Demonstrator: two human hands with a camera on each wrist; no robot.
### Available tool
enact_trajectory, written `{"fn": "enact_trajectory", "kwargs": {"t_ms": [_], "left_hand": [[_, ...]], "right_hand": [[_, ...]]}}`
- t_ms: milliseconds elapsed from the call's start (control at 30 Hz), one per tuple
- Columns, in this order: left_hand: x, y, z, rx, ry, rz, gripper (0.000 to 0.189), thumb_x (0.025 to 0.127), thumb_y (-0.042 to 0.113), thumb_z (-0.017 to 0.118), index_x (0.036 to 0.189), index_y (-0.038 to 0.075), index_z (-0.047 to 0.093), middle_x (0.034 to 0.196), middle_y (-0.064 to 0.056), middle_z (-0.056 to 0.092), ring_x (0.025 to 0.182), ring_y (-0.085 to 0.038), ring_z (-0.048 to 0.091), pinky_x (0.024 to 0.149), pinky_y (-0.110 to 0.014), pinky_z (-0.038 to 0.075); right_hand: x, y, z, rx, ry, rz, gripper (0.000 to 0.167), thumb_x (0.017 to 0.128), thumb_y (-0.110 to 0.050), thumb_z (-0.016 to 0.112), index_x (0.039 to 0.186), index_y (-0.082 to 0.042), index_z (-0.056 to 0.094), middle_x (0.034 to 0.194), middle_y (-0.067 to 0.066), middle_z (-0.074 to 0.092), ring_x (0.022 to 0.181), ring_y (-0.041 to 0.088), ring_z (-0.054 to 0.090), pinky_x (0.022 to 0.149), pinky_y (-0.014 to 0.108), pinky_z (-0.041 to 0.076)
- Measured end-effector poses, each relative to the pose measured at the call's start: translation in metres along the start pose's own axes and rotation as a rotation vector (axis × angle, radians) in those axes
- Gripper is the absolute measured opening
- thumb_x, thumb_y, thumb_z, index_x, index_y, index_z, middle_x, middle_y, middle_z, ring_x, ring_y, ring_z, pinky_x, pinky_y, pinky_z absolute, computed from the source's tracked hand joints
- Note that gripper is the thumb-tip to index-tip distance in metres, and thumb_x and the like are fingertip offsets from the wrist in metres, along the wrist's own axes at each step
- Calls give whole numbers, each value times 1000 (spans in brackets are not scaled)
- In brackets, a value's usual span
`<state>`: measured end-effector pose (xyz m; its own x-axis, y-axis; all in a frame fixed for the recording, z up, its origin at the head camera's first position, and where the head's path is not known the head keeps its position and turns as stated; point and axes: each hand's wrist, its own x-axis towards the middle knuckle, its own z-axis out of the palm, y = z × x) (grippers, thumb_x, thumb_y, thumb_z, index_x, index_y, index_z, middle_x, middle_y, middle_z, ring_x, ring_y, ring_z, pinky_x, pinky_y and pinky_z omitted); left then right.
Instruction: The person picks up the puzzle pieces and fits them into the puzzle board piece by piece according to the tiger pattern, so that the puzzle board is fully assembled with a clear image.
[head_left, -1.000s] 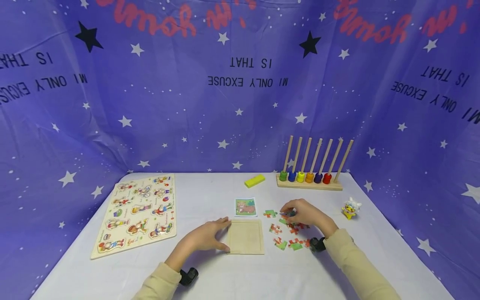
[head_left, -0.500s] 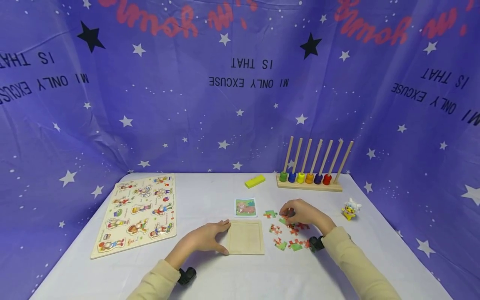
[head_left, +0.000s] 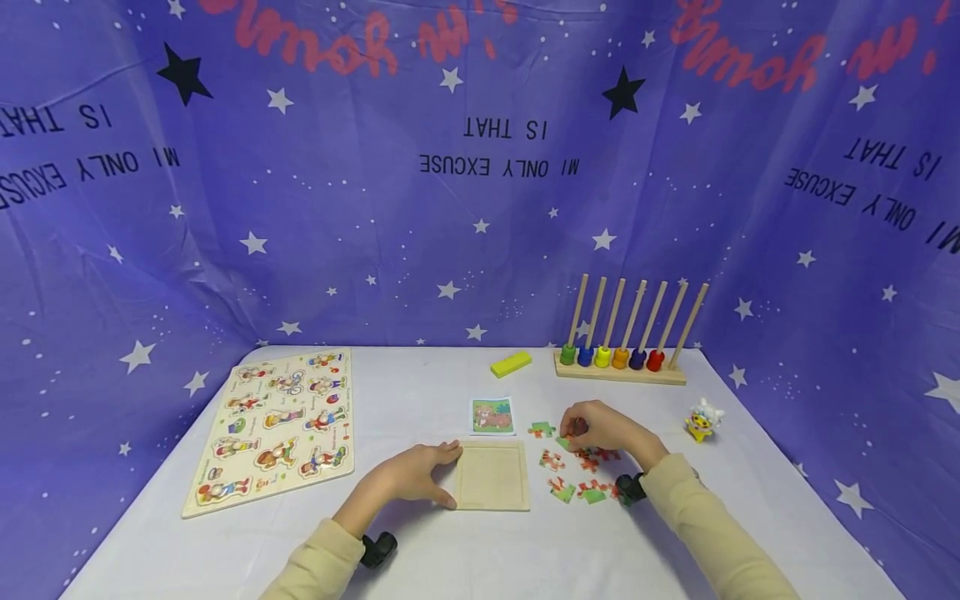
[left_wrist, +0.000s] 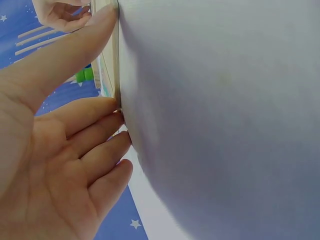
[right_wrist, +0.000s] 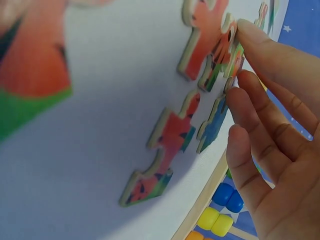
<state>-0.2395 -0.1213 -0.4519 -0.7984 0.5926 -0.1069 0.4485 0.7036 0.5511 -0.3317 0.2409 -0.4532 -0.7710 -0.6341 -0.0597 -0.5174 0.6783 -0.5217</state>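
Observation:
In the head view, my left hand (head_left: 416,475) spans the left edge of a square wooden puzzle tray (head_left: 492,477), thumb at the near corner and fingertips by the far one. The left wrist view shows those fingers mostly straight, touching the tray's edge (left_wrist: 116,60). My right hand (head_left: 600,425) reaches down among loose jigsaw pieces (head_left: 590,487). Its thumb and index fingertip pinch a small red-and-green jigsaw piece (right_wrist: 236,61), partly hidden by them. A blue jigsaw piece (right_wrist: 212,125) lies under the other fingertips, near red ones (right_wrist: 172,131).
A picture card (head_left: 492,415) lies behind the tray, with a yellow block (head_left: 511,364) farther back. A peg rack (head_left: 619,377) with coloured beads stands at back right, a small yellow-and-white figure (head_left: 701,421) at right. A large wooden picture board (head_left: 281,425) lies at left.
The left fingers have drawn closer together at the tray's far corner. The right fingers have shifted slightly over the pieces, and a blue patch seen beneath them is now hidden.

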Motion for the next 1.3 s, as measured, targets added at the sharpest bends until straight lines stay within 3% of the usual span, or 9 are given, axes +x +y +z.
{"fn": "enact_trajectory", "kwargs": {"t_ms": [333,633,833,1033,1300], "left_hand": [[-1,1,0,6,6,3,86,72,32,83,140,-3,45,149,-17,38,137,-36,35,112,-52,27],[-2,0,2,-9,7,11,86,73,31,82,141,-4,44,149,-19,37,137,-36,34,113,-52,27],[0,-2,2,5,17,24,84,75,33,81,140,-5,44,149,-19,38,137,-37,35,112,-51,28],[0,-1,2,8,23,28,83,75,32,82,139,-6,45,148,-21,40,135,-38,37,111,-51,30],[0,1,3,-11,13,9,83,74,30,82,140,-6,45,149,-20,38,136,-38,36,112,-51,29]], "right_hand": [[2,-1,2,-34,-6,-46,21,80,-11,79,99,-14,71,94,-1,62,80,13,56,67,27,50],[4,-1,1,-36,-13,-65,20,79,-10,79,94,-14,66,89,0,58,80,18,54,68,29,48],[5,-2,2,-14,-1,-49,24,78,-8,80,94,-13,62,81,-3,59,72,12,53,64,27,48],[3,-8,2,-21,2,-76,17,84,-6,73,98,-15,71,84,-5,66,73,7,56,64,26,50],[0,-21,1,-22,23,-128,10,87,-3,70,92,-11,72,83,-6,68,74,6,59,66,25,52]]}}
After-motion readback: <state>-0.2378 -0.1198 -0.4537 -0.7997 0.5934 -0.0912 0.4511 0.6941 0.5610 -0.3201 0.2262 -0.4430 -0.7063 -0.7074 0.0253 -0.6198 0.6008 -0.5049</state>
